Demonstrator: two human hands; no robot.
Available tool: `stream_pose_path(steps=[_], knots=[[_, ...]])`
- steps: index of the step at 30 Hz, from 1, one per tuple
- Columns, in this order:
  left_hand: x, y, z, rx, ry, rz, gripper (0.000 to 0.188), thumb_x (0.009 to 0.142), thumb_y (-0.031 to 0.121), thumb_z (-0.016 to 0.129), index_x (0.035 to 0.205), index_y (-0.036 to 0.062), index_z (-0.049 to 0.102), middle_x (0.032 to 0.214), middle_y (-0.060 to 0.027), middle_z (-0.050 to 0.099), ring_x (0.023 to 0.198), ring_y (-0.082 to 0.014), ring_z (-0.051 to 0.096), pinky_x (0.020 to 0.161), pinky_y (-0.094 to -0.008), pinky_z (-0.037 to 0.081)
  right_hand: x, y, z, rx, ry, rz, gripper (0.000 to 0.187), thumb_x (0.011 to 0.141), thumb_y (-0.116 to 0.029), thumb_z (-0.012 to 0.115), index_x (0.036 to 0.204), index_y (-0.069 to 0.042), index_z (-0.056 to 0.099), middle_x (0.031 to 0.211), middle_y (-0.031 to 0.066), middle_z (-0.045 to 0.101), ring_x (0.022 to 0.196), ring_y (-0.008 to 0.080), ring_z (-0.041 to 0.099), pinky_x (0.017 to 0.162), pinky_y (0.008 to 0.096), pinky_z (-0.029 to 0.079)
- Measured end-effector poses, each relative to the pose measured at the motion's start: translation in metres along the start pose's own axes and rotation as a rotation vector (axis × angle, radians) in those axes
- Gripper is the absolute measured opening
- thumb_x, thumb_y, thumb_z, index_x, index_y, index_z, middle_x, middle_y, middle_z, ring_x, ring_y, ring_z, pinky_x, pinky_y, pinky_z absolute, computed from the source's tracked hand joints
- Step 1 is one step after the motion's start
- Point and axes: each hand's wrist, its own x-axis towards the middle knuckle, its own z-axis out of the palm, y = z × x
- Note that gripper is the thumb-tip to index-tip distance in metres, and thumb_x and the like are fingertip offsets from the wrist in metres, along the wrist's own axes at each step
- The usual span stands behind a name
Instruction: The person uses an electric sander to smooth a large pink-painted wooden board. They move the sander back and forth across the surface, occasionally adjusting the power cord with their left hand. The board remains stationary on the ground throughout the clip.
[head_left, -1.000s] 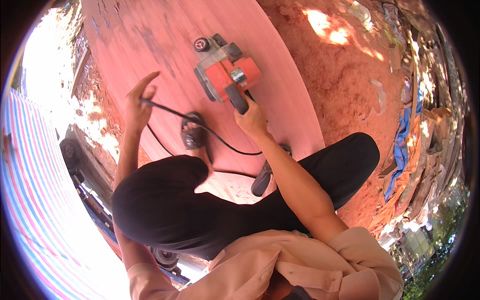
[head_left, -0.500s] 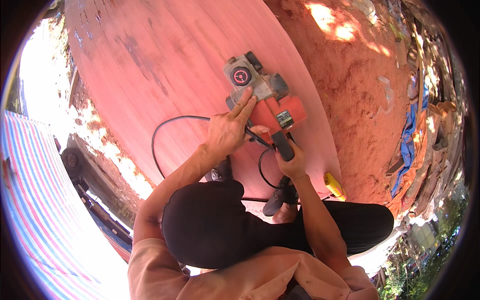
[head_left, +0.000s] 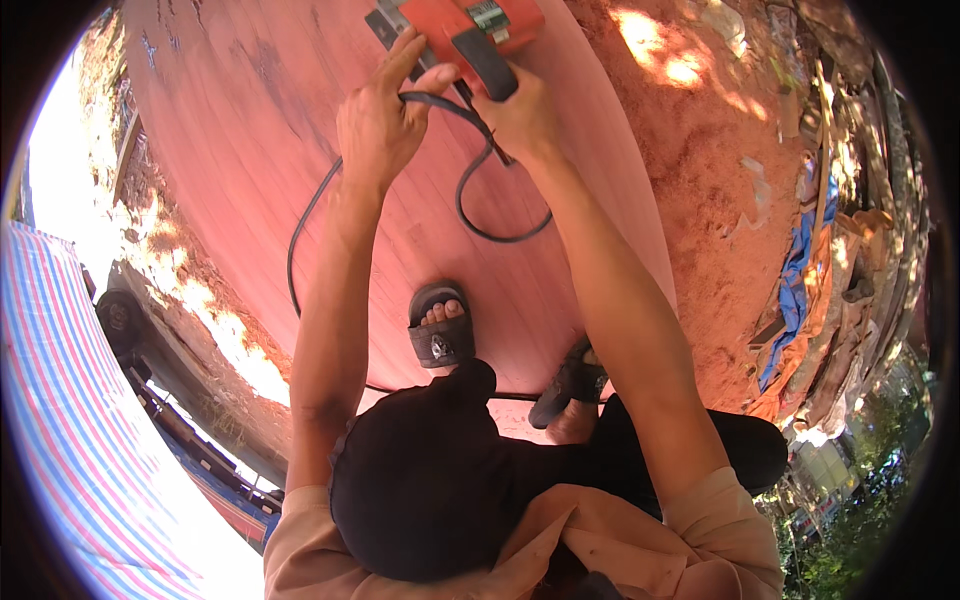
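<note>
Partly cut off by the top edge: red-and-grey electric hand planer (head_left: pixel 450 20), over the far part of a broad reddish wooden slab (head_left: pixel 550 310). Impossible to tell contact between sole and wood.

Right grip (head_left: pixel 525 110) closed around the planer's black rear handle (head_left: pixel 483 63), with the finger ends out of sight. Left grip (head_left: pixel 380 125) half spread, with fingertips at the planer's left edge and black power cable (head_left: pixel 486 236) passing beside the thumb; cannot tell whether pressing on the tool or pinching the cable. Below, a loose loop of the cable, then a stretch hidden behind the left forearm.

On the red casing, a dark label (head_left: pixel 488 15), too small and blurred to read. On the strap of the left sandal (head_left: pixel 443 338), a silvery emblem, likewise indistinct. Right sandal (head_left: pixel 570 388) partly hidden beside the right forearm.

At far left, a striped sheet (head_left: pixel 60 330), washed out by glare lower down. At far right, blue sheeting (head_left: pixel 793 285), bent by the lens.
</note>
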Motion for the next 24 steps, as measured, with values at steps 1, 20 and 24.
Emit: stream_pose_path(steps=[1,20,24], knots=[[0.015,-0.003,-0.002,0.036,-0.038,-0.038,0.073,0.098,0.065,0.063,0.140,0.0060,0.067,0.150,-0.0096,0.063,0.113,-0.0376,0.072,0.086,-0.0440,0.060,0.027,-0.008,0.009,-0.020,-0.017,-0.007,0.025,0.084,-0.021,0.076,0.104,-0.006,0.077,0.091,0.0179,0.078,0.087,0.0389,0.075,0.074,0.0457,0.058],[-0.148,0.114,0.072,-0.199,-0.488,0.256,0.084,0.089,0.062,0.073,0.146,0.0013,0.059,0.161,-0.0103,0.052,0.081,-0.0306,0.077,0.061,-0.0379,0.061,-0.268,0.107,-0.176,-0.015,-0.073,0.284,0.024,0.085,-0.003,0.079,0.108,0.001,0.073,0.088,0.0050,0.073,0.083,0.0133,0.071,0.072,0.0310,0.056],[-0.120,0.109,0.073,-0.196,-0.422,0.216,0.082,0.091,0.061,0.072,0.147,0.0030,0.059,0.162,-0.0078,0.052,0.079,-0.0316,0.077,0.061,-0.0386,0.061,-0.235,0.091,-0.154,0.076,-0.037,0.257,0.024,0.085,-0.002,0.078,0.109,0.001,0.072,0.092,0.0058,0.073,0.088,0.0139,0.072,0.076,0.0320,0.058]])
